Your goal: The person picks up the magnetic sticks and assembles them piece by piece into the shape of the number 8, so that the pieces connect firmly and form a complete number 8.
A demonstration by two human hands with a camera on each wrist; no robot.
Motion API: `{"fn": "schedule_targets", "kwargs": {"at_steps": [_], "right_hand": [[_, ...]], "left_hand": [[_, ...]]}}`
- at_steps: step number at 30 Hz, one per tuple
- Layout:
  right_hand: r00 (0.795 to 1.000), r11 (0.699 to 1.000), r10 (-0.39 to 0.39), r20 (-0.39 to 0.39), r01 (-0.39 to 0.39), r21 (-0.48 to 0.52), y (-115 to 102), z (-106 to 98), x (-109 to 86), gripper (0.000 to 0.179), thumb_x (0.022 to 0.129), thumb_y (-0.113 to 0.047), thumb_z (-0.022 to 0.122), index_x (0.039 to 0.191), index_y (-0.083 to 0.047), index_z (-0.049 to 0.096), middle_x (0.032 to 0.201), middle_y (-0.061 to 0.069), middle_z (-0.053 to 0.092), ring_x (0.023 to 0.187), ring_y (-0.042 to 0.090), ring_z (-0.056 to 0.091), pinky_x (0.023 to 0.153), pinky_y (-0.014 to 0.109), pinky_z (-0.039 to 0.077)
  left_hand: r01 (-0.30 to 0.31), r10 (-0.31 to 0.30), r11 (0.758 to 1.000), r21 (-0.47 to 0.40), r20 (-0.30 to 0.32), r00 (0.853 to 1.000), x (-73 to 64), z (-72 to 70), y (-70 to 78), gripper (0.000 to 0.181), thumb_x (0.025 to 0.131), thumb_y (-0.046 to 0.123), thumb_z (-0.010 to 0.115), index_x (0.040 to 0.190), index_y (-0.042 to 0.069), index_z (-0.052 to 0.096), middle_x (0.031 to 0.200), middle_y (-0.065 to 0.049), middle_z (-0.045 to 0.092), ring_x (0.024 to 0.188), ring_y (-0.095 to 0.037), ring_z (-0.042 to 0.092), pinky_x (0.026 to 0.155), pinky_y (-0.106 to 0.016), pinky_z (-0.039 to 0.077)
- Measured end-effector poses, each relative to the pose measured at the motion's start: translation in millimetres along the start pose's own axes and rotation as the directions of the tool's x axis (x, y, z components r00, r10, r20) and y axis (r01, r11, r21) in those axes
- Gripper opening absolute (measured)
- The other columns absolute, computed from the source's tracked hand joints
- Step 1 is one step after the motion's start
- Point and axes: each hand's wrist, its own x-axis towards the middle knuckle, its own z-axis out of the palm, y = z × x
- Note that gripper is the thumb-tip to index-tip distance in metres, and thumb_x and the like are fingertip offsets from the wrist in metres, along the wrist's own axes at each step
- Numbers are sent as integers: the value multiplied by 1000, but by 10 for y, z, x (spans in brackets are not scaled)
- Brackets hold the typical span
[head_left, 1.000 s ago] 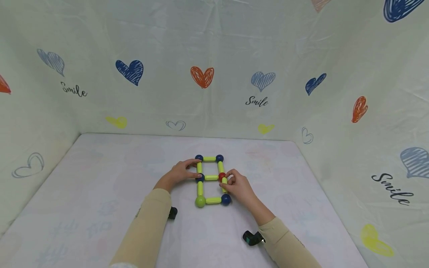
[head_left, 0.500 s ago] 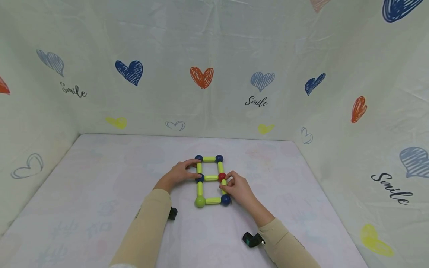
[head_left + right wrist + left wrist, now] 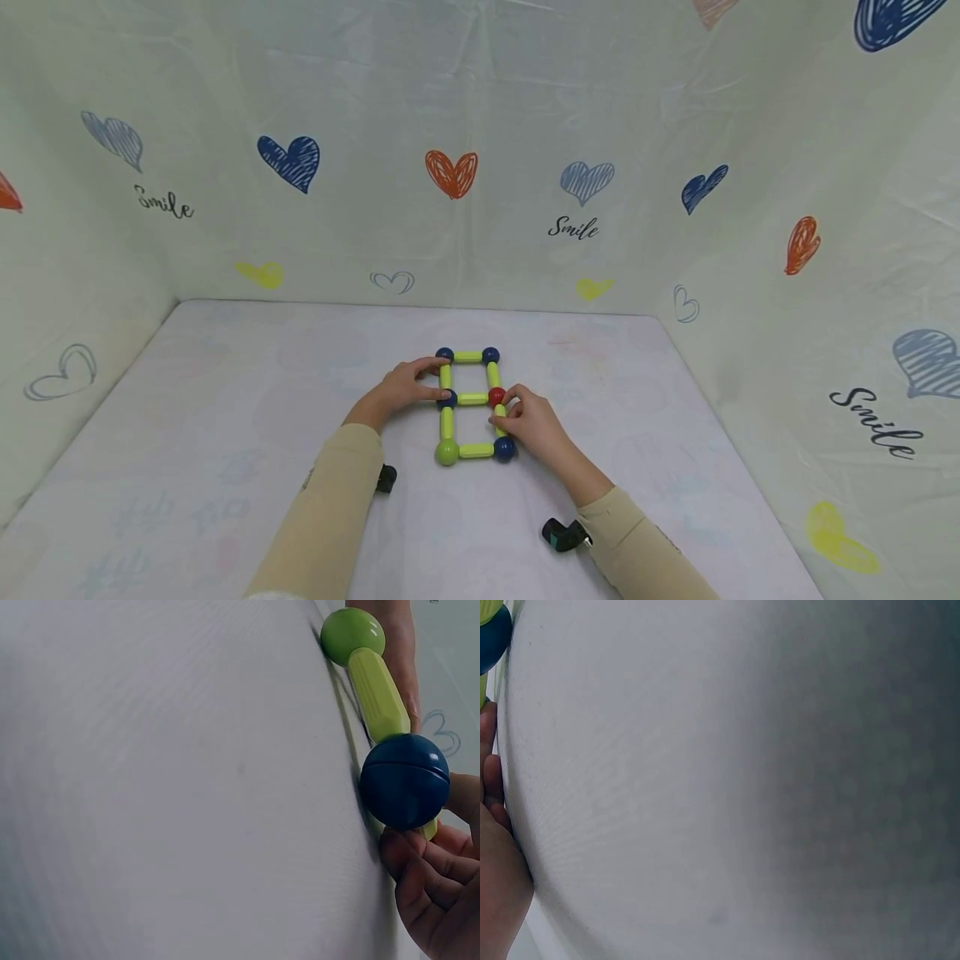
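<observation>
A flat ladder-shaped frame of yellow-green magnetic sticks and balls lies on the table in the head view. My left hand (image 3: pixel 401 390) holds its left side, fingertips at the far-left blue ball (image 3: pixel 445 355) and thumb at the middle blue ball (image 3: pixel 447 400). At the right side, my right hand (image 3: pixel 534 421) pinches the near-right stick (image 3: pixel 500 422) between the red ball (image 3: pixel 497 396) and the near-right blue ball (image 3: pixel 405 781). A larger green ball (image 3: pixel 352 636) forms the near-left corner. The left wrist view catches only part of the left hand and a blue ball (image 3: pixel 493 637).
The white table (image 3: pixel 247 467) reaches back to a hanging cloth (image 3: pixel 510 258) printed with hearts and "Smile". Similar cloth covers both sides. Black wrist devices sit below the left cuff (image 3: pixel 386 478) and right cuff (image 3: pixel 566 535).
The near-right stick, earlier lifted a little off the near-right blue ball, has come down to meet it. That ball has shifted slightly left. The left hand stays in place.
</observation>
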Motion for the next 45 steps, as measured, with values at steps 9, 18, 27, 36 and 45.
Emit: {"fn": "schedule_targets", "kwargs": {"at_steps": [9, 18, 27, 36, 45], "right_hand": [[1000, 1000, -5, 13, 5, -3, -8, -25, -12, 30, 85, -22, 77, 99, -7, 55, 63, -1, 56, 54, 12, 50, 50, 26, 40], [1000, 1000, -21, 18, 21, -1, -23, -36, -18, 30, 85, -22, 77, 98, -7, 54, 63, -1, 56, 54, 12, 49, 50, 26, 40], [998, 1000, -5, 59, 4, 4, -20, -31, -21, 31, 87, -23, 75, 104, -7, 54, 67, 1, 56, 57, 13, 50, 52, 26, 41], [991, 996, -40, 131, 50, -73, -60, -100, -39, 31, 87, -24, 75, 107, -10, 57, 82, 0, 59, 72, 16, 55, 63, 30, 48], [973, 942, -177, 145, 210, -261, -64, -225, -98, 42, 86, -31, 75, 119, -9, 63, 110, 3, 61, 105, 22, 56, 92, 40, 48]], "left_hand": [[-1, 0, 1000, -8, -7, 1000, -16, 10, 48, 66, 84, 36, 78, 142, 22, 51, 132, -6, 55, 130, -32, 42, 109, -53, 31], [-10, 10, 1000, 8, -9, 1000, -32, -6, 64, 67, 83, 37, 78, 142, 21, 51, 133, -8, 55, 131, -33, 41, 109, -55, 30], [-7, 7, 999, 34, 4, 1000, -52, -12, 68, 67, 85, 38, 76, 144, 20, 49, 136, -9, 53, 130, -34, 41, 109, -54, 31], [-42, 31, 982, 183, 59, 998, -94, -38, 96, 70, 89, 37, 71, 148, 15, 42, 141, -13, 49, 133, -36, 39, 109, -53, 33], [-88, 33, 885, 458, 126, 991, -293, -86, 257, 70, 89, 46, 68, 146, 15, 45, 146, -14, 45, 135, -37, 38, 108, -56, 32]]}}
